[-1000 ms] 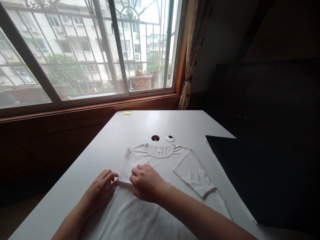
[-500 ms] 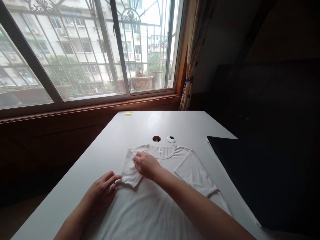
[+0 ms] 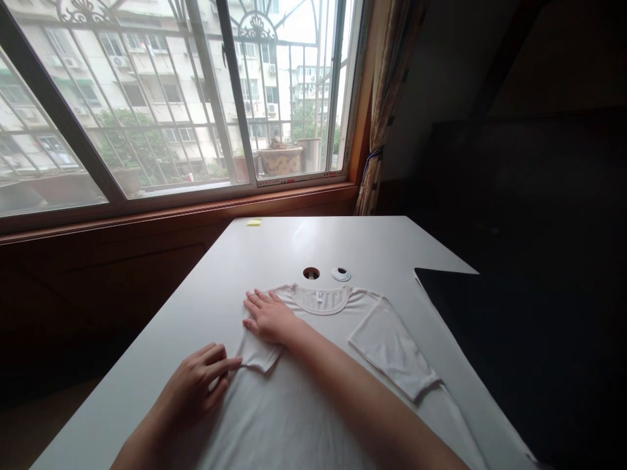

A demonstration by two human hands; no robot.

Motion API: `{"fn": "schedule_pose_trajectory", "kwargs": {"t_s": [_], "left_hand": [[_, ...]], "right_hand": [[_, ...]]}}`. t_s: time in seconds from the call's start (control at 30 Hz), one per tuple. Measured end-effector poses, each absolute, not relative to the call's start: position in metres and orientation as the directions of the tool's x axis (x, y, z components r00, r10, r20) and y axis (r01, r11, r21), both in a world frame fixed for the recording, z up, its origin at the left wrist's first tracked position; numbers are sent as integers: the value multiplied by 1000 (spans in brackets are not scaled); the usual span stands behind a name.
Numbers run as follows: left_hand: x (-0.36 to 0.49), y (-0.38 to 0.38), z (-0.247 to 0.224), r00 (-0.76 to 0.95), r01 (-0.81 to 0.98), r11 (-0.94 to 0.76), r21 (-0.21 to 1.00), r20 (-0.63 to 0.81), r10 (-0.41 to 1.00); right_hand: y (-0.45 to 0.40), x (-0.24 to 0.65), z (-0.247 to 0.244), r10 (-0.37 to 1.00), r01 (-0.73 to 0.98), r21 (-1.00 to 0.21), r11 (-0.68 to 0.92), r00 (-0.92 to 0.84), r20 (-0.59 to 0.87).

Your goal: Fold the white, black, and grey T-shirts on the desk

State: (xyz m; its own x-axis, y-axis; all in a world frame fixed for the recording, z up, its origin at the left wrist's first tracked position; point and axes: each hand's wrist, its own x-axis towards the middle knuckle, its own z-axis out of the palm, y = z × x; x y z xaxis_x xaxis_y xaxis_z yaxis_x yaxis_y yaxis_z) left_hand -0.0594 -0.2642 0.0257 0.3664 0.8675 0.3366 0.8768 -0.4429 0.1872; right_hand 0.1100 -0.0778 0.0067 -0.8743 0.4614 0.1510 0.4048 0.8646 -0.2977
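A white short-sleeved T-shirt (image 3: 294,418) lies spread on the white table (image 3: 147,365), its neckline toward the far end. My right hand (image 3: 268,316) rests flat on the left shoulder and sleeve, fingers spread. Beside the same sleeve is my left hand (image 3: 203,378); its index finger reaches out and touches the sleeve's lower outer corner. The thumb is apart below it and the other fingers are bent. The shirt's right sleeve (image 3: 392,349) lies folded inward over the body. My right forearm hides part of the shirt's middle.
Beyond the collar are a round cable hole (image 3: 311,273) and a loose white ring-shaped cover (image 3: 341,274). A yellow sticky note (image 3: 254,222) lies at the far left corner. A large dark panel (image 3: 490,339) covers the right side. A barred window (image 3: 171,98) stands behind.
My right hand has moved left and flattened, its fingers now spread on the shoulder. My left hand keeps by the sleeve, index finger extended further. The view has shifted slightly.
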Motion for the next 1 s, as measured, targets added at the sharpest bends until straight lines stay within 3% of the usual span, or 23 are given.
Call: {"fn": "schedule_pose_trajectory", "kwargs": {"t_s": [0.13,0.4,0.6,0.77,1.0], "left_hand": [[-60,-264,27,385,860,-461,219,315,868],[-59,-265,26,341,860,-420,290,286,895],[-60,-263,24,303,850,-410,330,331,894],[-66,-251,19,233,873,-393,289,461,856],[-37,-207,23,343,906,-405,122,345,873]], "right_hand": [[-70,104,4,473,416,-295,860,-868,155],[-51,108,5,625,551,-307,776,-737,256],[-59,163,15,610,531,-301,792,-705,361],[-68,254,24,728,665,-297,685,-615,302],[-78,372,-2,870,869,-147,472,-432,237]]}}
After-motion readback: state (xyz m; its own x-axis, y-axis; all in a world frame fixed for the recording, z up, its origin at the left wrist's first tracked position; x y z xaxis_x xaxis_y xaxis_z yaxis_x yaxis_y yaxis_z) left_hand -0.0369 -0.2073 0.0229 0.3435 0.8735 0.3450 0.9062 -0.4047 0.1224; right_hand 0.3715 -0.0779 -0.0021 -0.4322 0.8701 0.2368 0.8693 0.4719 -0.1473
